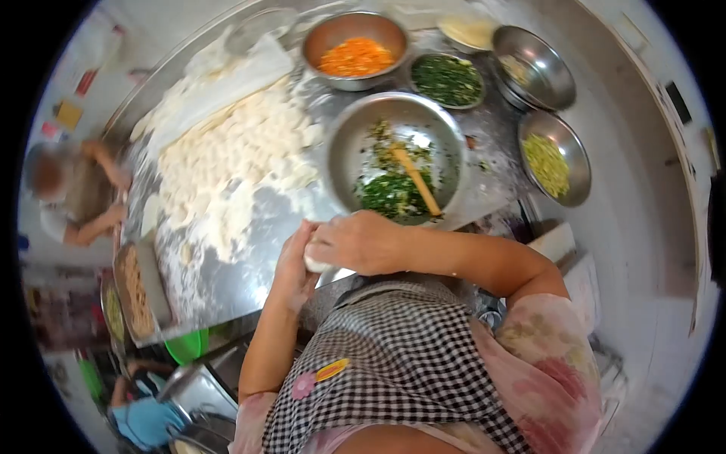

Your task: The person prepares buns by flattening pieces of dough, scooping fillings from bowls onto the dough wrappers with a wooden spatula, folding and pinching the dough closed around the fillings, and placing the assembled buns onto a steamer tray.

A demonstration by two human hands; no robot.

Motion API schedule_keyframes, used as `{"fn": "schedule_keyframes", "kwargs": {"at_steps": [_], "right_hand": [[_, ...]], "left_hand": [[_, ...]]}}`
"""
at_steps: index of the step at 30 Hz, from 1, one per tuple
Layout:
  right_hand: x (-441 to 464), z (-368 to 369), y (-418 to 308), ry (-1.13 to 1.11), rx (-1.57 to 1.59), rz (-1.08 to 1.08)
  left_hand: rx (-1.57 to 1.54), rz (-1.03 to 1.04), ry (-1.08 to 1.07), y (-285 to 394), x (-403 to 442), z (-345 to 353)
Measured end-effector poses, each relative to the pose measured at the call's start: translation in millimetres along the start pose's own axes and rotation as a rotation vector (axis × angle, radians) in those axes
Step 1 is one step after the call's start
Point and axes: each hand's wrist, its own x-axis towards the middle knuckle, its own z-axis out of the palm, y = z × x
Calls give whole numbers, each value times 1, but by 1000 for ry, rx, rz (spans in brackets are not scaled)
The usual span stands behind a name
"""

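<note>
My left hand [293, 261] and my right hand [361, 244] meet at the table's near edge, both closed around a small piece of white dough [314, 264]. Fingers cover most of the dough, so its exact shape is hidden. Just beyond my hands stands a large steel bowl [339, 163] with chopped green filling [389, 191] in it. A flat wooden stick [415, 180] leans inside that bowl. To the left, many floury dough pieces [234, 144] lie in rows, partly under a white cloth [227, 91].
Behind the large bowl are a bowl of shredded orange filling [355, 57] and chopped greens [446, 79]. A bowl of pale green shreds [546, 163] sits at right, below another steel bowl [556, 72]. A tray of brown filling [136, 291] lies far left, near another person [83, 181].
</note>
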Motion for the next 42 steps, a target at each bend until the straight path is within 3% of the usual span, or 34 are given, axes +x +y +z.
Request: {"fn": "schedule_keyframes", "kwargs": {"at_steps": [4, 7, 11, 12, 13, 14, 15, 18, 24, 27, 33, 34, 39, 42], "right_hand": [[-28, 15, 7, 99, 278, 24], [-45, 6, 2, 197, 257, 70], [-82, 8, 22, 500, 148, 198], [-98, -10, 31, 526, 279, 399], [-113, -16, 41, 673, 664, 840], [-142, -9, 69, 883, 562, 783], [-158, -32, 78, 866, 476, 1088], [-239, -19, 127, 675, 54, 1281], [-234, -7, 111, 275, -170, 1268], [-232, 9, 122, 166, -439, 1119], [-230, 15, 142, -175, -506, 1213], [-237, 16, 146, -100, -472, 1246], [-219, -19, 128, 253, -365, 1259], [-140, -42, 75, 580, -40, 1142]], "left_hand": [[96, -71, -97, -7, -2, 19], [343, -6, -197, -12, 2, 27], [334, -96, -207, -13, 4, 43], [299, -120, -188, -14, 4, 46], [286, -126, -169, -16, 4, 45], [274, -131, -149, -18, 4, 41], [261, -138, -128, -19, 3, 37], [297, -123, -110, -21, 0, 31], [275, -99, -70, -22, -9, 37], [269, -84, -68, -23, -11, 38], [230, -75, -104, -24, -11, 32], [93, -136, 17, -24, -9, 33], [-135, -121, -3, -23, -3, 21], [-212, -124, 68, -21, 0, 22]]}}
